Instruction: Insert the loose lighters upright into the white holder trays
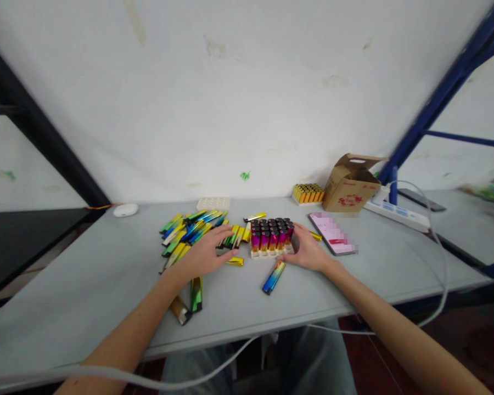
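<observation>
My left hand (208,252) is over the right side of a loose pile of shiny lighters (183,233) in yellow, green and blue. Its thumb and fingers are spread, with several green-yellow lighters (233,238) between them; whether it presses on them is hard to tell. My right hand (308,249) grips the right side of a white tray (265,254), thumb at the front corner. Upright in that tray stand rows of purple-orange lighters (272,236) with black tops. One blue lighter (274,277) lies in front of it.
A second tray of yellow-orange lighters (308,193) stands by the wall beside an open cardboard box (349,186). A phone (333,233) lies right of my right hand. Further off are a white holed tray (213,203), a white case (125,209) and a power strip (399,215) with cables.
</observation>
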`<state>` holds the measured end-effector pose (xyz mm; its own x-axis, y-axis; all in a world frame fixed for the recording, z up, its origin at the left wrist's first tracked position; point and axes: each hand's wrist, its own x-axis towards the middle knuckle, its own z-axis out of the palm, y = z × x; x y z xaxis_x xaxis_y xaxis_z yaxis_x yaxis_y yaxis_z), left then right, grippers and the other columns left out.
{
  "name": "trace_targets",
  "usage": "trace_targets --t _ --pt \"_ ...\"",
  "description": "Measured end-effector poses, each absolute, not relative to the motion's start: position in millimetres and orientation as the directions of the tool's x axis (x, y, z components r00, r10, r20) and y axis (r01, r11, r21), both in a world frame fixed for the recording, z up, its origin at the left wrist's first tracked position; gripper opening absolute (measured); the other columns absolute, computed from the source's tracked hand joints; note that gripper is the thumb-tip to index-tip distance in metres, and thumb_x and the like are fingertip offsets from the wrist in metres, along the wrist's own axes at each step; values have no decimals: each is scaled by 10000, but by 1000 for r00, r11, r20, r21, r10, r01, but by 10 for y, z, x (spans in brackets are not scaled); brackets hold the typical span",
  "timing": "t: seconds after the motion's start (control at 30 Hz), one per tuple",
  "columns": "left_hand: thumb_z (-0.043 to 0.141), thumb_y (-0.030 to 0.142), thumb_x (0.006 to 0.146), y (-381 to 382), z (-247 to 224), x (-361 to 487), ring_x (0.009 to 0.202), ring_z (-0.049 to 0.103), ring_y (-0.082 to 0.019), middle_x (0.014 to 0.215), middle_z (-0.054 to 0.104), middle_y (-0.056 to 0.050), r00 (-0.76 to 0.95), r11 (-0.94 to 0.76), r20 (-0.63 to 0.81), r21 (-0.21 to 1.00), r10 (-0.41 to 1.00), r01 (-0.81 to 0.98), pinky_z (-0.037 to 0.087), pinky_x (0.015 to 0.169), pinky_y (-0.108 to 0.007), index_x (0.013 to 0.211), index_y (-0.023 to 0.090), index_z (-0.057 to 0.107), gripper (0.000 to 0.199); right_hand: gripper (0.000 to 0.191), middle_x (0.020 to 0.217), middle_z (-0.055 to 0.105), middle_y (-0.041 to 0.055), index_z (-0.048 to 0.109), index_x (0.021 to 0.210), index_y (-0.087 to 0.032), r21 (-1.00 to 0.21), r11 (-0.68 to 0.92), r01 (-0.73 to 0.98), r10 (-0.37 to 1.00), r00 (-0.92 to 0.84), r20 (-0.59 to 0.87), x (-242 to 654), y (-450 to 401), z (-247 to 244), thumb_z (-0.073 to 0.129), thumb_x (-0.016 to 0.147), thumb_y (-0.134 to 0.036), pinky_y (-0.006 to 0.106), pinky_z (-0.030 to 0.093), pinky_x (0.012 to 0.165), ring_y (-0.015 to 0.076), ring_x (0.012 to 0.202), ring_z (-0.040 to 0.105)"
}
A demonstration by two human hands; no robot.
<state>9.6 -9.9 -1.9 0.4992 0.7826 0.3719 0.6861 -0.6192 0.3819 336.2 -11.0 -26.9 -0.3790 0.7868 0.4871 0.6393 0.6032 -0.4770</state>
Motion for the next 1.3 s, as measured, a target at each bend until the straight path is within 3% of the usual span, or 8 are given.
trace_targets --t 0.27,0.47,0.6,0.77,1.1,1.2,1.3 --pt "584 527 885 -261 -68 268 1362 469 -344 1464 494 -224 622 -679 273 269 734 683 362 1151 -530 1371 98 544 650 787 1333 586 176 541 1309 -166 -447 638 627 760 -417 499 3303 -63 -253 799 678 -560 524 409 1078 348 1244 536" --pt "599 500 882 -253 -87 268 1352 474 -340 1449 514 -209 600 -665 288 282 746 691 379 1143 -518 1357 113 548 615 801 1334 578 174 524 1329 -183 -419 658 625 740 -438 510 3309 -49 -270 771 697 -609 543 407 1081 358 1260 522" --pt "611 494 874 -246 -99 256 1359 465 -337 1459 503 -198 587 -653 287 299 757 696 382 1144 -505 1354 126 547 608 884 1358 571 185 511 1371 -159 -379 635 673 756 -441 483 3353 -32 -295 762 681 -651 571 359 1126 386 1348 443" --pt "617 469 877 -241 -95 250 1376 446 -326 1476 483 -192 584 -645 274 311 764 698 373 1153 -494 1354 128 547 591 855 1410 560 168 546 1379 -165 -325 610 723 780 -474 410 3493 -39 -290 732 710 -665 591 312 1156 390 1448 317" --pt "594 396 898 -181 -147 207 1353 482 -309 1446 520 -191 608 -682 310 303 731 666 380 1152 -488 1346 140 566 517 984 1363 590 204 603 1323 -143 -283 570 771 795 -431 428 3570 2 -342 754 575 -764 621 331 1128 428 1372 414" --pt "585 411 896 -153 -146 167 1343 493 -312 1443 524 -190 586 -664 315 316 747 678 398 1139 -492 1329 140 577 511 783 1372 586 181 601 1329 -164 -300 578 759 789 -426 443 3588 -12 -351 632 770 -711 613 333 1132 395 1364 430" --pt "595 438 883 -108 -124 109 1308 524 -310 1397 567 -179 539 -645 361 330 761 689 422 1118 -495 1294 150 597 502 508 1335 623 129 620 1304 -200 -349 562 750 801 -389 455 3602 -21 -354 384 984 -516 590 339 1140 336 1350 459"
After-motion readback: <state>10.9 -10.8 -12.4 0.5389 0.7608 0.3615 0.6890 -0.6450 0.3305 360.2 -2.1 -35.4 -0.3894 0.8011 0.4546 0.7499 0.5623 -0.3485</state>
